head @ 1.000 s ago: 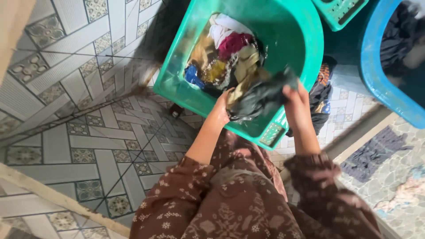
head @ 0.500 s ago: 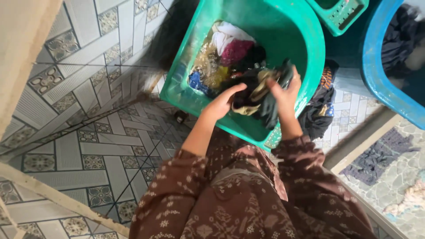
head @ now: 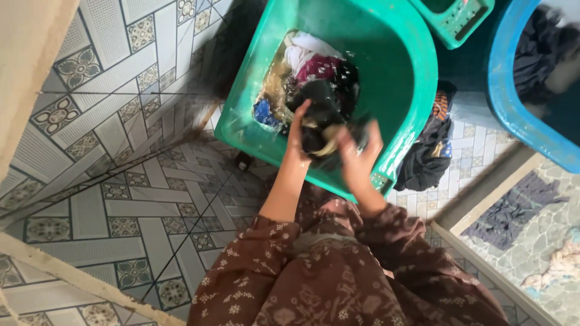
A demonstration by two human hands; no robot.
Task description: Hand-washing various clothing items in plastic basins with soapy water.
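Right now I've got both hands inside the green tub [head: 417, 72], over the water and the soaking clothes [head: 311, 63] at its far side. Left hand [head: 297, 136] is clenched on the dark wet garment [head: 320, 115]; right hand [head: 357, 158] grips the same bundle from the near-rim side, though it's blurred, so finger detail is approx. Looks like the scrub/wring step, garment bunched between both palms just above the water. Next move, I'd judge, needs a firm opposing twist, keeping the cloth over the tub so drips stay inside.
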